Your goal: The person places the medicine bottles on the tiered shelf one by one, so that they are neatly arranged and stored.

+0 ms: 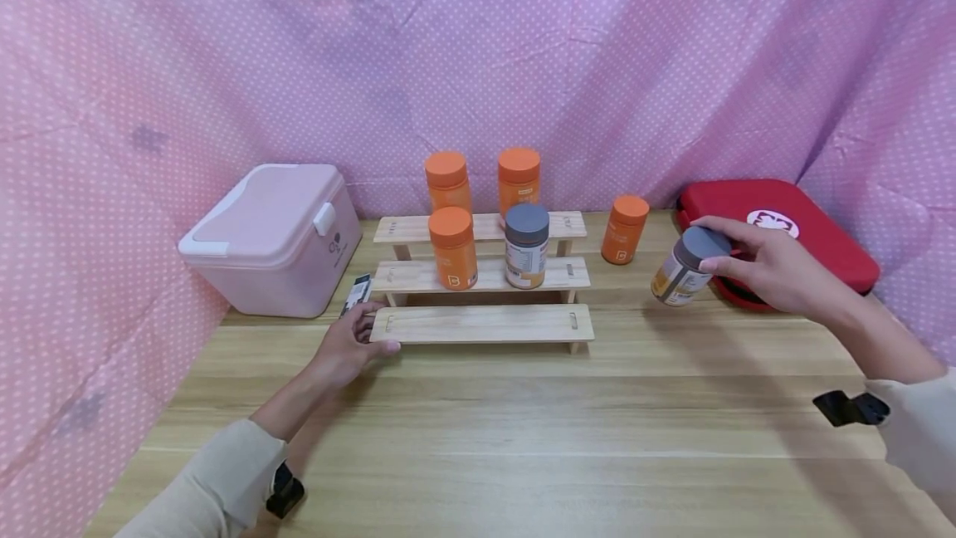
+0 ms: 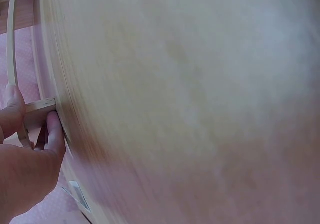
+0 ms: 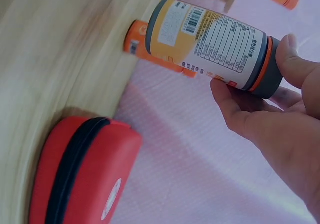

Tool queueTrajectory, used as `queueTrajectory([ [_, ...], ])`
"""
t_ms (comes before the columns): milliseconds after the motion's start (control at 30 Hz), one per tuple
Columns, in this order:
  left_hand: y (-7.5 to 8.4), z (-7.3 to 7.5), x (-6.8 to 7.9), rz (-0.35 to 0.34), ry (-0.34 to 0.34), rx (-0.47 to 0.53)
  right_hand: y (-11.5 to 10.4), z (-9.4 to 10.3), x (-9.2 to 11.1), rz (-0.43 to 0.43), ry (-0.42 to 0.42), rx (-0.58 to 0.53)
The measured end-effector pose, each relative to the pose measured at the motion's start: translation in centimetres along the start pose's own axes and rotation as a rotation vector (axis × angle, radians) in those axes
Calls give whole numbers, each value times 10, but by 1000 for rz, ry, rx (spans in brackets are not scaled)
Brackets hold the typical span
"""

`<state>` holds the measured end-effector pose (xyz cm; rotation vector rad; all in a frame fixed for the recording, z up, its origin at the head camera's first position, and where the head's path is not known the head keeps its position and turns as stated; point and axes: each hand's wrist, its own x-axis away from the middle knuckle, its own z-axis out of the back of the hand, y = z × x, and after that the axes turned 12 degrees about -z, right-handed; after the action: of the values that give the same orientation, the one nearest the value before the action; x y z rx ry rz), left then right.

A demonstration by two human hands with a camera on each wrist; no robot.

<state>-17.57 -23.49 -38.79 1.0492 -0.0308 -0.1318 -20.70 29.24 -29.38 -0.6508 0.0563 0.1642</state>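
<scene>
In the head view my right hand (image 1: 769,260) grips a grey-lidded supplement jar (image 1: 681,276) by its lid. The jar is tilted, and its printed label table shows in the right wrist view. My left hand (image 1: 351,347) holds the left end of the lowest step of a three-step wooden display rack (image 1: 481,326), with the thumb on the board and fingers around its leg. On the middle step stand an orange jar (image 1: 453,251) and another grey-lidded jar (image 1: 526,251). Two orange jars stand on the top step, partly hidden. One more orange jar (image 1: 624,231) stands right of the rack.
A pale pink lidded box (image 1: 280,239) stands to the left. At the right back lies a red zip case (image 1: 792,227), behind my right hand. A small black-and-white item (image 1: 357,293) lies between box and rack. Pink dotted cloth (image 1: 478,48) hangs behind the table.
</scene>
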Motion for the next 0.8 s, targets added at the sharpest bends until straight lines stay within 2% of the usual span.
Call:
queueTrajectory([
  [133, -1, 0, 0, -8, 2, 9, -7, -1, 6, 65, 0, 1],
  [400, -2, -1, 1, -6, 6, 7, -19, -1, 16, 120, -32, -12],
  [800, -3, -1, -1, 0, -4, -6, -42, -4, 27, 136, -73, -78],
])
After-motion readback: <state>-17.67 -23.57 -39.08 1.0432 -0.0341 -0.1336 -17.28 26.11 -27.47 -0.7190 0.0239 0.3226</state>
